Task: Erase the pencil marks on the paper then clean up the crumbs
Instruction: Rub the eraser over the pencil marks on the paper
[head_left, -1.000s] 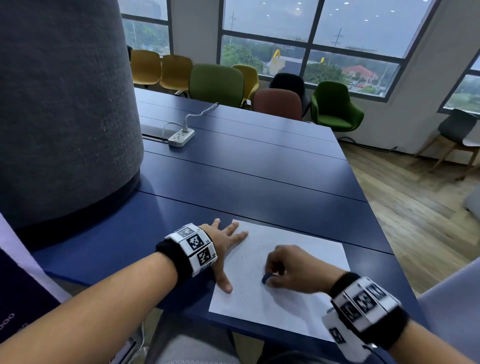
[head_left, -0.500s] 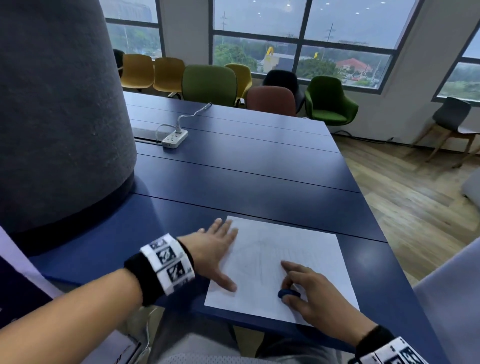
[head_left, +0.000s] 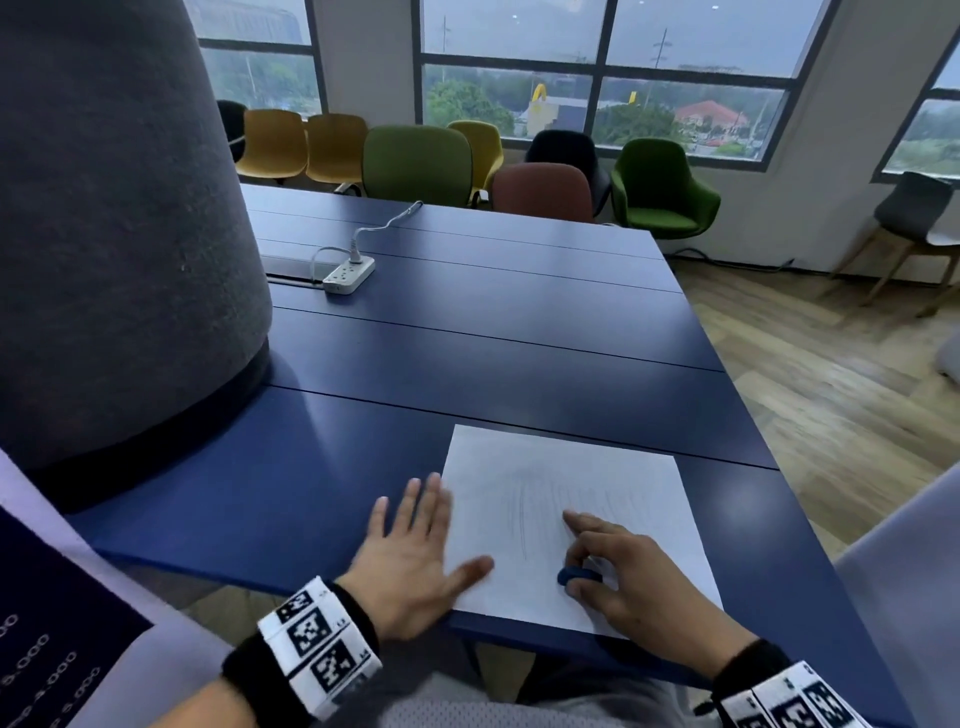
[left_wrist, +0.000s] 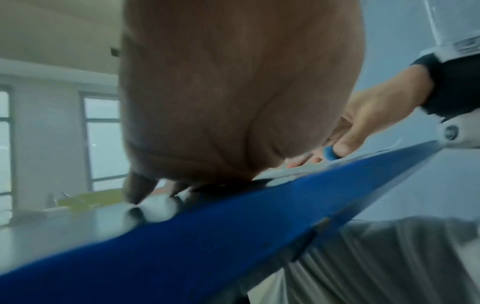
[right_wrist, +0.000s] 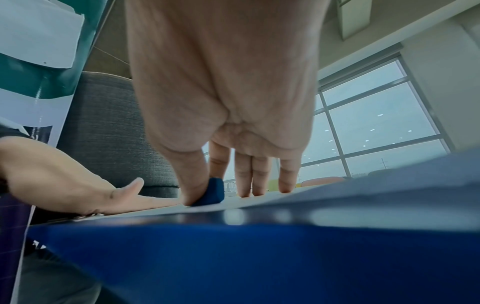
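Observation:
A white sheet of paper (head_left: 561, 499) with faint pencil strokes lies at the near edge of the blue table (head_left: 467, 364). My right hand (head_left: 623, 577) pinches a small blue eraser (head_left: 579, 576) between thumb and forefinger, pressed on the paper's near part; the other fingers stretch out over the sheet. The same eraser (right_wrist: 211, 192) shows under the thumb in the right wrist view, and again as a blue eraser (left_wrist: 330, 153) in the left wrist view. My left hand (head_left: 415, 551) lies flat, fingers spread, on the table and the paper's left edge, thumb on the sheet.
A large grey felt-covered column (head_left: 114, 234) stands on the table at the left. A white power strip (head_left: 349, 275) with its cable lies farther back. Coloured chairs (head_left: 415, 166) line the far side under the windows. Wooden floor lies to the right.
My right hand with the eraser has slid toward me down the paper, fingers stretching out. My left hand has shifted slightly left and nearer. The view has tilted down.

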